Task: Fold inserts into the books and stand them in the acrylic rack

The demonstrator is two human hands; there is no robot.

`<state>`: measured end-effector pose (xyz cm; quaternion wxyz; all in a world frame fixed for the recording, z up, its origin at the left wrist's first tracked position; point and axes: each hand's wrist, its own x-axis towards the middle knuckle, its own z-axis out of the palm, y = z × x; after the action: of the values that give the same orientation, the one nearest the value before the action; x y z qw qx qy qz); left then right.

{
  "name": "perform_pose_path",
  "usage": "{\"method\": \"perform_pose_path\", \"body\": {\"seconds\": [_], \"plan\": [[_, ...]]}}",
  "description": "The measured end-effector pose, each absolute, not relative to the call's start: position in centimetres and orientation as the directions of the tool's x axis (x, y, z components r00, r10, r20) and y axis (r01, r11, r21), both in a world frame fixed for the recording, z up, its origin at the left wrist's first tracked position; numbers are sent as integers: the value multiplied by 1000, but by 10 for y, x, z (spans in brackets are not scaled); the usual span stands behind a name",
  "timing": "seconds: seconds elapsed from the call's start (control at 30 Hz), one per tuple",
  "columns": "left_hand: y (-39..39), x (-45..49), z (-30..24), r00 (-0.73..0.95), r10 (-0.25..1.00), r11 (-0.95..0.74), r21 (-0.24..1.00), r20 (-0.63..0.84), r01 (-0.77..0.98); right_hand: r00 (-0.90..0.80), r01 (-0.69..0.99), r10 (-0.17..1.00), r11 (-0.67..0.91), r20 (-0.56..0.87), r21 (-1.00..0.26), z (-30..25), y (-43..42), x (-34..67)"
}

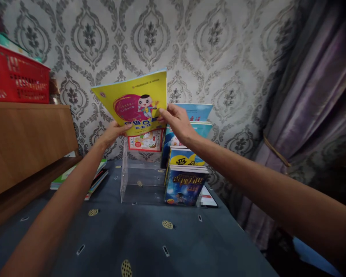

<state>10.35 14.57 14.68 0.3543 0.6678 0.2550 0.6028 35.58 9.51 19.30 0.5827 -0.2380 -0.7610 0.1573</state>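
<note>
Left hand (114, 133) and right hand (179, 122) aloft

On the yellow booklet (138, 90) we read 级口, the characters at the 2 ends of that line partly covered by the left hand (115, 134) and right hand (178, 121), and 天天练 beneath. The blue book (190, 110) at the back shows us 童话, the yellow book (177, 157) 爱. We cannot surely make out the dark blue book's (182, 188) ornate title.
</note>
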Motion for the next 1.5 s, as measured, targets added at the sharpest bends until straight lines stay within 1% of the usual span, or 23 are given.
{"method": "perform_pose_path", "body": {"seconds": [0.13,0.33,0.6,0.73,0.87,1.03,1.2,1.4,1.5], "plan": [[148,102,145,121,755,-642,764,644,-61,-202,152,599,800,775,-580,194,95,354],[149,99,140,87,748,-655,753,658,-60,-216,121,648,760,731,-638,199,103,348],[153,101,137,109,744,-668,738,659,91,-186,135,701,712,688,-689,188,115,355],[158,103,135,91,723,-690,714,684,118,-204,220,687,727,698,-651,189,113,358],[162,107,133,84,721,-692,709,688,134,-172,309,655,745,736,-591,195,114,360],[166,108,131,112,731,-682,718,673,142,-124,369,629,748,768,-552,202,112,364],[172,107,125,147,715,-699,703,684,129,-150,441,621,739,769,-510,205,107,365],[178,106,114,83,680,-732,672,728,112,-118,477,604,731,788,-488,220,113,362],[180,103,110,66,678,-734,671,732,106,-137,510,608,720,782,-471,224,118,359]]}}
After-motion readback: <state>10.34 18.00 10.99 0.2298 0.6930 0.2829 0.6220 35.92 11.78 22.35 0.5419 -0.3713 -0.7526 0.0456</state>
